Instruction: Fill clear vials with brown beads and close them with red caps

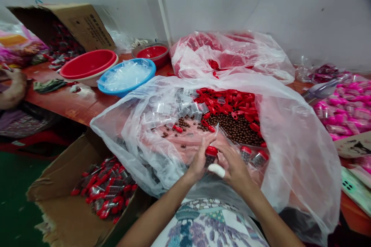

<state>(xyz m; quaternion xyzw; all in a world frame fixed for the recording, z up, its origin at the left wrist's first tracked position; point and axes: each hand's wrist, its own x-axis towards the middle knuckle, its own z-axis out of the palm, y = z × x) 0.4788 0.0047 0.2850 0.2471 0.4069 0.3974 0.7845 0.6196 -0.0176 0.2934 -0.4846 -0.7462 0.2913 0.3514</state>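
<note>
Between my two hands is a small clear container with a red cap and dark contents [211, 154]. My left hand [198, 162] is at its left side, fingers pointing forward. My right hand [234, 164], with a white covering on the thumb, curves round its right side. Two similar red-capped containers [259, 159] lie just right of my right hand. Beyond my hands, on an opened clear plastic bag [295, 142], are brown beads [239, 128], red plastic parts [232, 102] and clear empty containers [160, 112].
A cardboard box [63, 200] of red-capped containers stands low at left. Behind are a blue basin [150, 70], red basins [88, 63] and a plastic bag of red parts [232, 46]. Pink items [348, 104] lie right. Another person's arm [13, 88] shows far left.
</note>
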